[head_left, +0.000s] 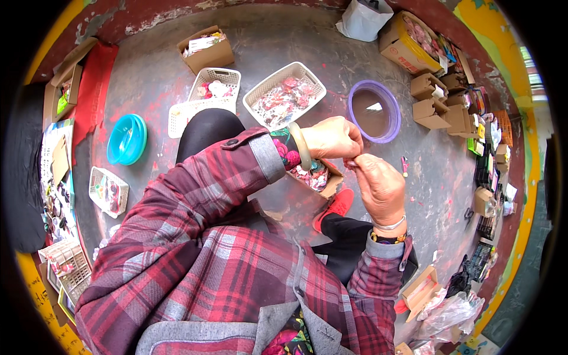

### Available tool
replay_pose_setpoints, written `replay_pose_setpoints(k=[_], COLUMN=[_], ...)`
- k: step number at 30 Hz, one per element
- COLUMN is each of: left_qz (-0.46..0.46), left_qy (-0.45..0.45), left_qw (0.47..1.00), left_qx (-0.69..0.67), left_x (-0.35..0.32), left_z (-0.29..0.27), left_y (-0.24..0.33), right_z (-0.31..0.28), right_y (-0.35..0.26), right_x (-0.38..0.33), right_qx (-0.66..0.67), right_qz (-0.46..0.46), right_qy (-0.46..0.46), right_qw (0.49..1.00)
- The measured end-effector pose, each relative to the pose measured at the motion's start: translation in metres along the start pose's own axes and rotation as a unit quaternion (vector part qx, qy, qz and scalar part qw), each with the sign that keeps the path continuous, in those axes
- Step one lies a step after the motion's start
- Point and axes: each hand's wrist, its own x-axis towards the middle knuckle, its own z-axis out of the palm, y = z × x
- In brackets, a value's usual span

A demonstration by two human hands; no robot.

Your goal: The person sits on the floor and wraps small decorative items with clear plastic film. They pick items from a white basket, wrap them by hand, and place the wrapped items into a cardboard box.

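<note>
My left hand (332, 138), with a pale bangle at the wrist, is closed, its fingertips bent down and pinched. Just below and to its right, my right hand (381, 188) is closed too, thumb against fingers. The fingertips of both hands meet over a tiny reddish piece (350, 161), mostly hidden and too small to name. Beneath my hands stands a cardboard box (335, 182) full of small pink, red and white pieces (316, 177). Beyond my left hand, a white plastic basket (253, 100) holds a loose heap of similar pinkish pieces.
A purple basin (397, 121) of brownish water stands at the far right of my hands. Teal basins (141, 142) and small white baskets (124, 188) are on the left. Cardboard boxes (431, 112) and crates line the right wall. A small pink-handled tool (404, 167) lies on the floor.
</note>
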Motion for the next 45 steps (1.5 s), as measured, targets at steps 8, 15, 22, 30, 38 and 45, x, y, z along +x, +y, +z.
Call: replay_pose_setpoints(k=[8, 15, 22, 30, 38, 45], left_qz=[0.025, 0.043, 0.063, 0.070, 0.192, 0.315], left_qy=[0.013, -0.003, -0.012, 0.038, 0.182, 0.178], left_qw=[0.988, 0.986, 0.994, 0.992, 0.955, 0.926], left_qx=[-0.155, -0.164, -0.086, -0.096, 0.134, 0.111], left_x=[0.006, 0.001, 0.006, 0.008, -0.008, -0.054], left_z=[-0.003, -0.004, -0.003, -0.003, -0.010, -0.015], left_y=[-0.004, -0.002, -0.002, -0.010, -0.018, -0.006], right_z=[0.006, -0.009, -0.008, -0.008, 0.000, 0.125], right_y=[0.015, 0.025, 0.012, 0.010, 0.063, 0.063], right_x=[-0.012, -0.009, -0.009, -0.008, 0.006, 0.061], right_qx=[0.220, 0.467, 0.280, 0.131, 0.446, 0.508], right_qz=[0.220, 0.325, 0.238, 0.117, 0.395, 0.468], right_qy=[0.089, 0.163, 0.133, 0.102, 0.237, 0.024], right_qw=[0.946, 0.806, 0.920, 0.979, 0.767, 0.723])
